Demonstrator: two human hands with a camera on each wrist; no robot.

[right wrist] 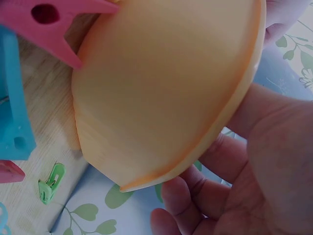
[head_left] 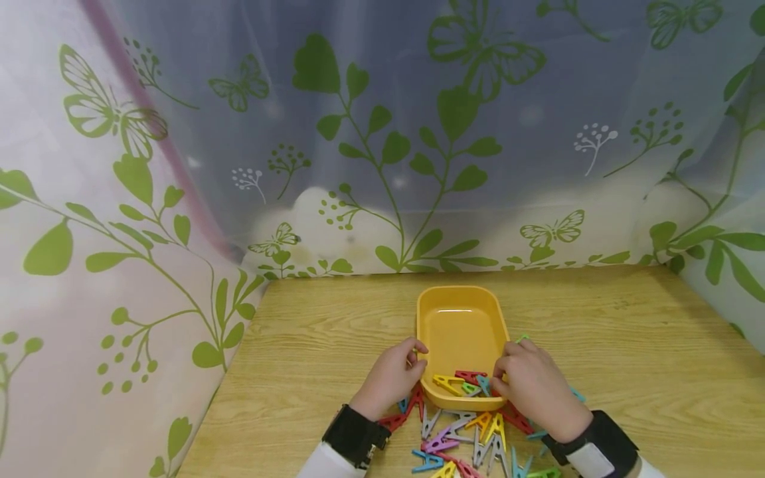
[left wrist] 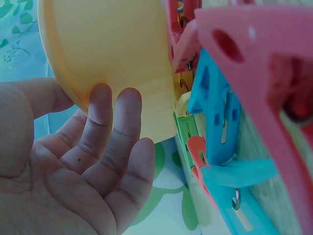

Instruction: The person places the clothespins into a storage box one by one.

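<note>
A yellow plastic tray point(head_left: 460, 332) sits in front of me, with a few clothespins in its near end: a yellow clothespin point(head_left: 447, 384), a red clothespin point(head_left: 471, 376) and a blue one among them. My left hand point(head_left: 390, 373) pinches the tray's left rim; the left wrist view shows its other fingers against the outer wall point(left wrist: 122, 54). On the opposite side, my right hand point(head_left: 534, 385) grips the right rim between thumb and fingers. From the right wrist, the tray's outer wall point(right wrist: 161, 88) fills much of the view.
Many loose clothespins lie around the tray's near end, among them a purple clothespin point(head_left: 439, 441) and a blue clothespin point(head_left: 427, 461). A green clothespin point(right wrist: 51, 183) lies apart on the wooden table point(head_left: 323, 318). A curtain with leaves and butterflies point(head_left: 382, 146) hangs behind and beside it.
</note>
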